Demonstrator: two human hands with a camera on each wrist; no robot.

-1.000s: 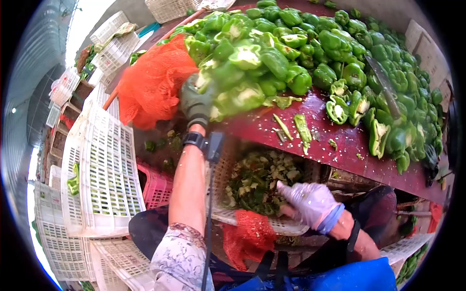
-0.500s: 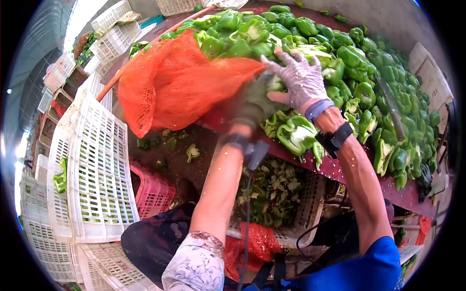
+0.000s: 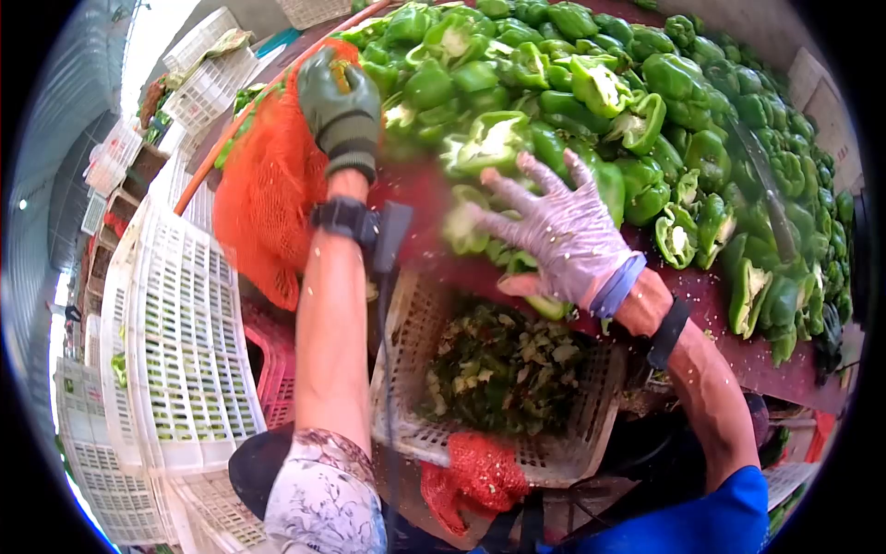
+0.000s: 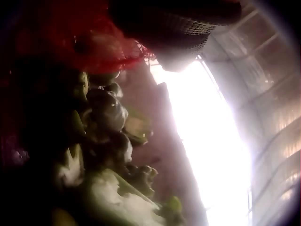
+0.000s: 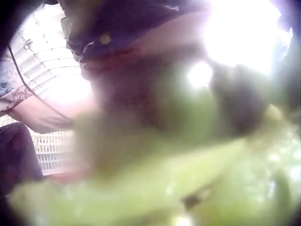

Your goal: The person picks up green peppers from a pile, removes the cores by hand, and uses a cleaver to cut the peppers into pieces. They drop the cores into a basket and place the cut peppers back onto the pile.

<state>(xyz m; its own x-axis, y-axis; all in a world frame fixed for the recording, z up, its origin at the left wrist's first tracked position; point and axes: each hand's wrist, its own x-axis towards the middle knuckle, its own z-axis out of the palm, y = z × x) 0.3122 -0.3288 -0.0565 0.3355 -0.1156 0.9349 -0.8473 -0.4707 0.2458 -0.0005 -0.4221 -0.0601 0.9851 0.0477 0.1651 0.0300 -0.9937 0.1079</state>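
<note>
My left hand (image 3: 340, 103), in a dark green glove, grips the orange-red mesh bag (image 3: 263, 185) near its top at the table's left side. The bag hangs down below the fist; in the left wrist view its red netting (image 4: 101, 42) shows beside the dark glove (image 4: 178, 26). In a thin pale purple glove, my right hand (image 3: 563, 231) spreads its fingers over cut green bell peppers (image 3: 494, 143) at the near edge of the dark red table (image 3: 415, 198). The right wrist view is mostly blurred green.
A large heap of peppers (image 3: 683, 83) covers the table, with a knife (image 3: 771, 198) lying on its right part. Below the edge stands a crate (image 3: 591, 406) holding pepper scraps, red netting (image 3: 475, 475) at its front. White crates (image 3: 189, 351) and a pink crate (image 3: 272, 374) stand left.
My left hand has swung back up and left with the mesh bag, which was stretched rightward toward the peppers. My right hand came up from the scrap crate to the peppers, fingers spread.
</note>
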